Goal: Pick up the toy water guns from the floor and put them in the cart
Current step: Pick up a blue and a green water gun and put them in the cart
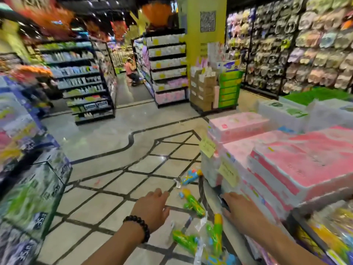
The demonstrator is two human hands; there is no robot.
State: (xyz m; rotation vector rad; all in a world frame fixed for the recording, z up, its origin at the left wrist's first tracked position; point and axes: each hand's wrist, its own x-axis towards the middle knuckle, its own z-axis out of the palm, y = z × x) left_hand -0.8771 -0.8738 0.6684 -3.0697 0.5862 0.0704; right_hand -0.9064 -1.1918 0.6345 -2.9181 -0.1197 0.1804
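Several toy water guns lie on the tiled floor along the foot of a display stand. A blue gun (191,175) is farthest away, a green and yellow one (193,202) lies nearer, and two more green ones (184,240) (214,233) in clear wrapping are closest. My left hand (152,209), with a dark bead bracelet on the wrist, hovers over the floor left of the guns, fingers apart and empty. My right hand (241,211) rests flat against the edge of the stacked boxes, holding nothing. No cart can be made out with certainty.
Pink boxes (298,159) are stacked on the display at right, with yellow price tags (207,147). Packaged goods (28,188) crowd the left edge. Shelving units (86,81) stand beyond the floor. A person (131,70) crouches in a far aisle.
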